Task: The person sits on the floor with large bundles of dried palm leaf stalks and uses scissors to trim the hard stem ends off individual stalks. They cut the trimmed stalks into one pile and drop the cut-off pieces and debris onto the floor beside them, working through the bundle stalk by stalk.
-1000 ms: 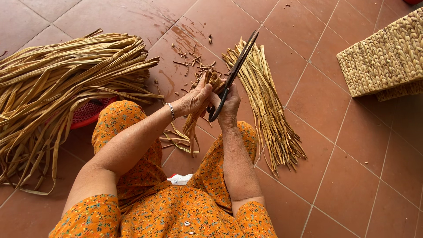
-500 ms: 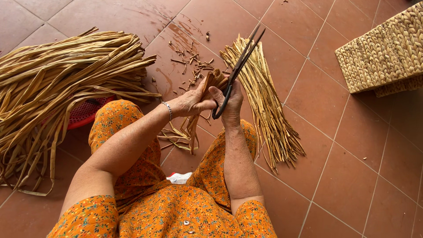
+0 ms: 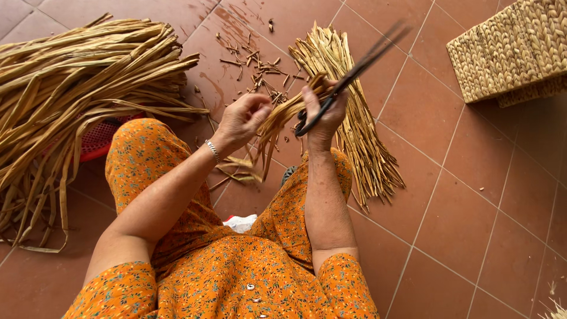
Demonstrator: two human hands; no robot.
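Note:
My left hand (image 3: 243, 120) grips a small bunch of dried straw stalks (image 3: 277, 121) that droops toward my knees. My right hand (image 3: 323, 115) holds long black scissors (image 3: 353, 75), blades pointing up and to the right, blurred by motion, with the tips of the stalks at the blades' base. Both hands are above my lap, over the orange flowered trousers (image 3: 147, 159). A silver bracelet (image 3: 212, 151) sits on my left wrist.
A big heap of long dried stalks (image 3: 77, 77) lies at the left over a red plastic basket (image 3: 100, 139). A trimmed bundle (image 3: 360, 136) lies on the tile floor behind my right hand. Cut scraps (image 3: 254, 65) are scattered beyond. A woven basket (image 3: 508, 47) stands at top right.
The scissors have swung to the right and their blades have opened slightly. My left hand has pulled the straw bunch down and left, away from the blades.

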